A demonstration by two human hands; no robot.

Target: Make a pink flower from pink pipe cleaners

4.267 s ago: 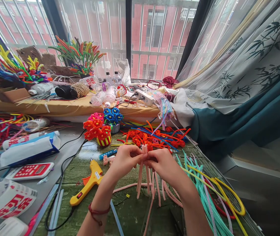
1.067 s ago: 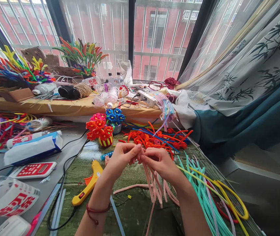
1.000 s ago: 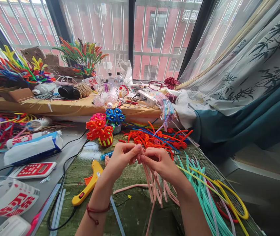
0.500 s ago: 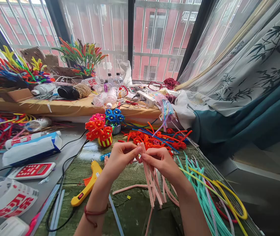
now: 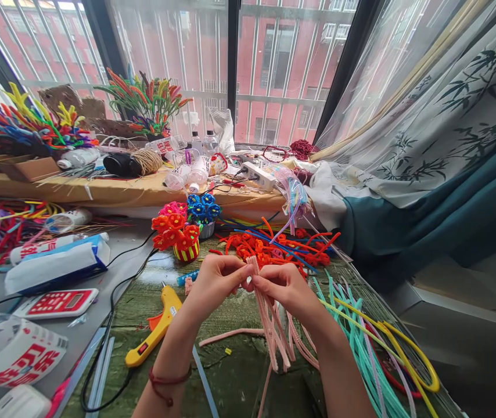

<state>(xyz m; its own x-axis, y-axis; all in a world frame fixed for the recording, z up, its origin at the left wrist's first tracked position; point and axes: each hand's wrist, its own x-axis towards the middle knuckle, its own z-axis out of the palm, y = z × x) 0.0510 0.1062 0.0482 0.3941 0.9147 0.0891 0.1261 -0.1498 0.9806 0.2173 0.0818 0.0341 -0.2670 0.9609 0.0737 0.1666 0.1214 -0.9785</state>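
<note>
A bundle of pale pink pipe cleaners [image 5: 273, 334] hangs from between my hands, its top ends sticking up just above my fingertips. My left hand [image 5: 224, 278] pinches the upper part from the left, thumb pressed against it. From the right, my right hand [image 5: 283, 284] pinches the same bunch close beside. Something small and white shows between the fingertips, too small to name. Below, more pink stems lie on the green table [image 5: 234, 383]. A yellow glue gun [image 5: 158, 328] rests to the left of my left hand.
Behind my hands stand pots of red flowers [image 5: 176, 232] and blue flowers [image 5: 203, 207], beside a heap of orange-red pipe cleaner pieces [image 5: 269, 247]. Mint-green pipe cleaners [image 5: 361, 348] lie at right. A black cord [image 5: 112, 302] runs along the left, near a calculator [image 5: 58, 303].
Both hands stay pinched on the pink bundle and have shifted very slightly downward in the picture. The hanging ends have swung a little to the right.
</note>
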